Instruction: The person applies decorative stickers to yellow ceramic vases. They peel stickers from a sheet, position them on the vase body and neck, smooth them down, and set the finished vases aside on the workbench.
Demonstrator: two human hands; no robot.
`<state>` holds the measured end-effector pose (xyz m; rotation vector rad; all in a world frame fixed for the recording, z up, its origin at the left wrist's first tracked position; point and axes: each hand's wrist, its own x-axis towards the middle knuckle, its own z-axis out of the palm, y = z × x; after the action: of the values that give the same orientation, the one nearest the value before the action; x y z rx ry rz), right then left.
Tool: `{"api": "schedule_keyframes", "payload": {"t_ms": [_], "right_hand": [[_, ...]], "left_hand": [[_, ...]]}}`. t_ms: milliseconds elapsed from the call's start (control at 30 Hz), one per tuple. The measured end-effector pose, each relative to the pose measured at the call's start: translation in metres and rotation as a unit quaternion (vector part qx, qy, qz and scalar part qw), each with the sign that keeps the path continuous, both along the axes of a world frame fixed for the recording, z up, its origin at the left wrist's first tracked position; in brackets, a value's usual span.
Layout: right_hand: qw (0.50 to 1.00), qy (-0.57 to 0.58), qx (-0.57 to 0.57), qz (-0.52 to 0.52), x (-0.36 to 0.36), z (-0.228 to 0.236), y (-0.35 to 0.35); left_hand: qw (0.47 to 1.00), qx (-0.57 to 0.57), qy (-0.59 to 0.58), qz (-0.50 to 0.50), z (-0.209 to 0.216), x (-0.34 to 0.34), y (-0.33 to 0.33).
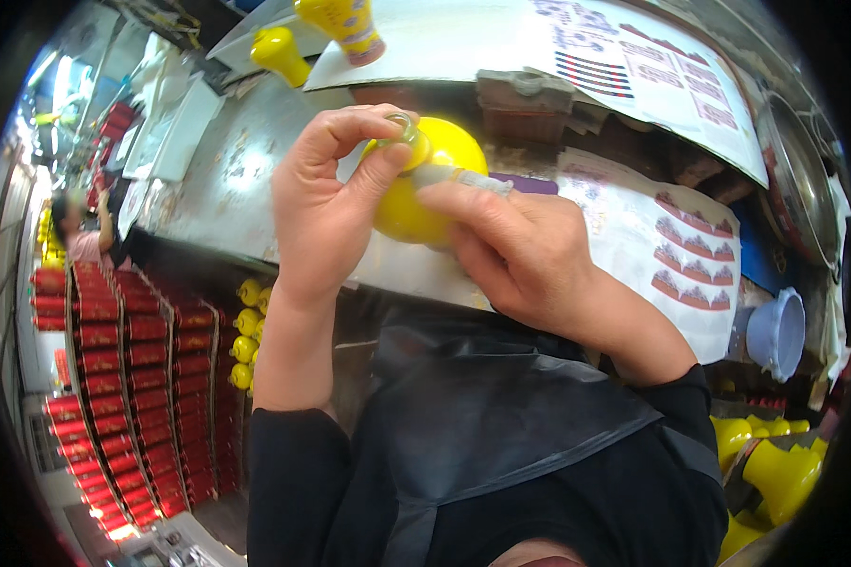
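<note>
My left hand [317,194] is closed round the neck of a glossy yellow bottle [456,142], thumb and forefinger at its clear glass mouth [404,128]. The bottle's rounded body points away from me, held over the table's near edge. Against its side, my right hand [529,250] is closed with a pale, whitish strip-like piece [454,177] at the forefinger. Whether that piece is a scraper or a finger wrapping I cannot tell. The right fingertips rest close to the bottle's lower side, partly hidden and slightly blurred.
Printed decal sheets [695,250] lie to the right, with more on a white board [633,57] behind. Two yellow bottles [279,55] stand at the back left. A blue-grey bucket [775,333], yellow vessels [780,477], red stacked racks [132,378] and a distant person [87,241] surround the table.
</note>
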<state>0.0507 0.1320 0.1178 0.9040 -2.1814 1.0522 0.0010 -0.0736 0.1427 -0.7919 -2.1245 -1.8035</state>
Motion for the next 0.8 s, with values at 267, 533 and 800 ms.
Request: {"api": "schedule_keyframes", "payload": {"t_ms": [267,533,800], "right_hand": [[0.917,-0.306,-0.244,0.078,-0.007,-0.035,-0.052],[0.835,-0.459,-0.286,0.102,-0.018,-0.035,-0.06],[0.794,-0.51,-0.295,0.146,-0.05,-0.005,-0.054]], "left_hand": [[0.995,-0.035,-0.081,0.046,-0.035,0.018,-0.041],[0.963,-0.148,0.032,0.221,-0.055,0.022,-0.047],[0.978,-0.129,0.048,0.156,-0.052,0.012,-0.062]]}}
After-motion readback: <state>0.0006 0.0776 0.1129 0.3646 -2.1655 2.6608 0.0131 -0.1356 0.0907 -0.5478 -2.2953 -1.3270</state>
